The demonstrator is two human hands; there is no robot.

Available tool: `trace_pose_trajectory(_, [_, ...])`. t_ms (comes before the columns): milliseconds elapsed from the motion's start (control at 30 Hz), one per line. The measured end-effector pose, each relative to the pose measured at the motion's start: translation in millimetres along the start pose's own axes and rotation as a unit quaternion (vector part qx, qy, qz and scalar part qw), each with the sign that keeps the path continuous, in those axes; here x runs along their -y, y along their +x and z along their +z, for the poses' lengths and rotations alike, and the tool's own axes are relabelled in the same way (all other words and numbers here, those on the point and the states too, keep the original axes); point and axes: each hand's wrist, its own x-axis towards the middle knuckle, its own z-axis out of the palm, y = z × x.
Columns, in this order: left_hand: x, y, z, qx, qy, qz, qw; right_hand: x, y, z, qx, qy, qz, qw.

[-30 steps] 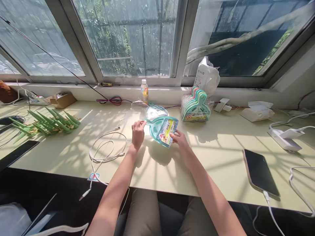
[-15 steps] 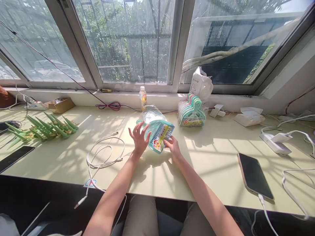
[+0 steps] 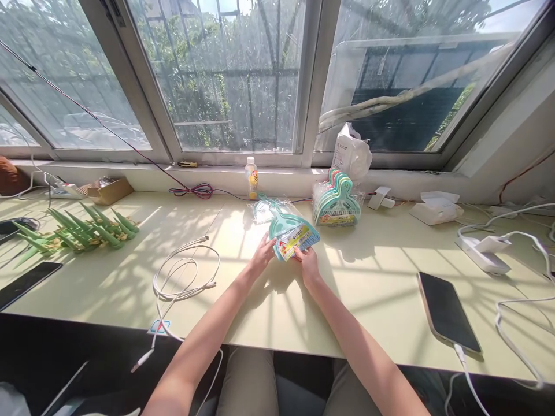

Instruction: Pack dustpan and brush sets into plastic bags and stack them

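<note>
Both my hands hold a small teal dustpan and brush set (image 3: 289, 231) above the table, with its printed yellow label facing me and its handle pointing away. My left hand (image 3: 262, 254) is closed on the set's left edge. My right hand (image 3: 307, 263) grips the lower edge, thumb on the label and fingers behind. Just beyond, clear plastic wrap (image 3: 262, 212) lies on the table around a teal handle; whether this belongs to another set I cannot tell. To the right stands a row of similar dustpan and brush sets (image 3: 338, 205) in clear wrap, with teal, yellow and red handles.
A drink bottle (image 3: 251, 178) stands by the window sill. Coiled white cable (image 3: 186, 271) and a green spiky plant-like item (image 3: 82, 228) lie left. At right are a phone (image 3: 448, 312) on its charging cable, a power strip (image 3: 483, 254) and a tissue pack (image 3: 437, 207).
The dustpan and brush set has turned so its label faces me more squarely, and it has shifted slightly right and away. My left hand, fingers spread before, has closed on its left edge.
</note>
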Motion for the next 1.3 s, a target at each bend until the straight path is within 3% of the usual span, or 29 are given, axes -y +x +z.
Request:
trace_pose_trajectory(100, [9.0,-2.4,11.1,0.075,-0.062,-0.031,0.995,1.8,3.6,-2.9,-0.028,0.009,-0.008,1.0])
trace_pose_trajectory(300, [7.3,5.6,4.3,0.015,-0.1,-0.022,0.995,4.2,6.2,-4.0,0.007,-0.014,-0.01,1.0])
trace_pose_trajectory(500, [7.7,-14.5,31.6,0.023,-0.054,-0.044,0.997,-0.7,6.8,-5.4,-0.029,-0.017,-0.025,0.999])
trace_pose_trajectory(600, [7.9,-15.7,36.4,0.035,-0.037,-0.045,0.998,2.2,7.5,-4.9,-0.021,0.01,-0.026,0.999])
trace_pose_trajectory(800, [17.6,-2.6,18.6,-0.086,0.043,-0.009,0.995,8.7,4.5,0.4,0.041,0.006,-0.027,0.999])
trace_pose_trajectory(1000, [19.6,1.0,16.8,-0.058,0.05,-0.009,0.997,20.2,13.7,-7.9,-0.059,-0.006,-0.042,0.997])
trace_pose_trajectory(1167, [14.9,-2.9,20.0,-0.033,0.048,-0.022,0.998,22.5,23.0,-16.3,-0.091,0.007,-0.093,0.991])
trace_pose_trajectory(1300, [15.1,-5.8,22.1,-0.007,0.049,-0.007,0.999,17.2,26.4,-21.1,-0.143,0.021,-0.088,0.986])
